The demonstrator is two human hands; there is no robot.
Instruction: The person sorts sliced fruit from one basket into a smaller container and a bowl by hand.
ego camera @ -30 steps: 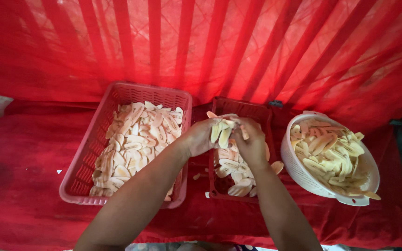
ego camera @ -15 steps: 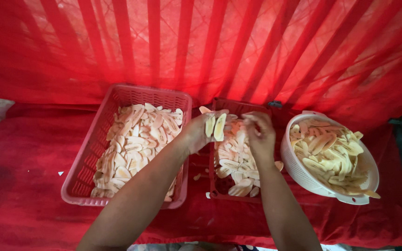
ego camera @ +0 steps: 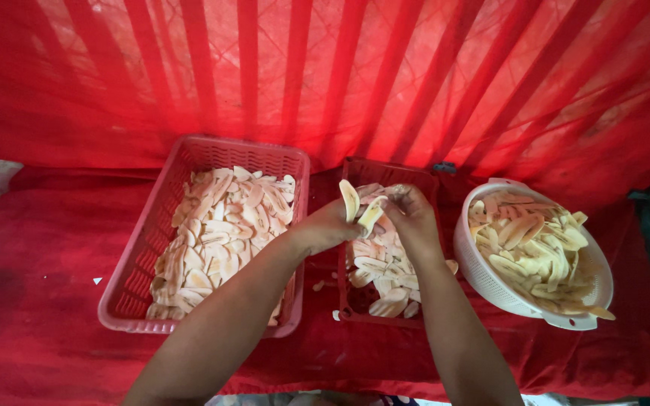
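Slices (ego camera: 360, 209) now fanned; hands (ego camera: 409, 218) over ribbed basket (ego camera: 355, 304).

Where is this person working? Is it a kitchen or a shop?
Probably a small food-making spot or market stall, not a usual kitchen. Red cloth covers the table, and a pink basket, a red crate and a white colander hold pale sliced fruit. The left hand holds slices.
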